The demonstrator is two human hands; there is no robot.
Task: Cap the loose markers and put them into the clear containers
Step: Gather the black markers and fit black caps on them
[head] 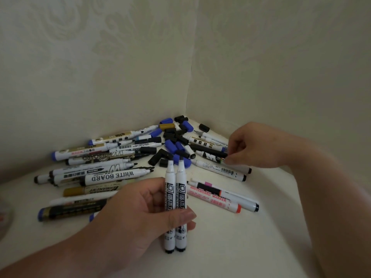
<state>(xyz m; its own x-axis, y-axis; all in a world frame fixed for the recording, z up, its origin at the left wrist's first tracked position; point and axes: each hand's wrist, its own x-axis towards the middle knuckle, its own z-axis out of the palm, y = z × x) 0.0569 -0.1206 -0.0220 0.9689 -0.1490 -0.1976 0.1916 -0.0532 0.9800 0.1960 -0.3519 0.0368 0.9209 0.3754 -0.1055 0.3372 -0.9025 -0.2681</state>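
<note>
My left hand point(138, 213) grips two uncapped white markers point(176, 189) side by side, upright, tips pointing away. My right hand point(255, 146) reaches into the right part of the pile, and its fingertips pinch a dark marker point(210, 154) lying there. A heap of loose black and blue caps point(176, 141) fills the corner. Several uncapped markers point(104, 169) lie spread to the left. A red-ended marker and a black-ended one point(220, 197) lie to the right of my left hand. No clear container is plainly in view.
The white surface point(241, 247) ends in a corner formed by two patterned walls point(190, 77). A blurred round object point(4, 217) shows at the left edge.
</note>
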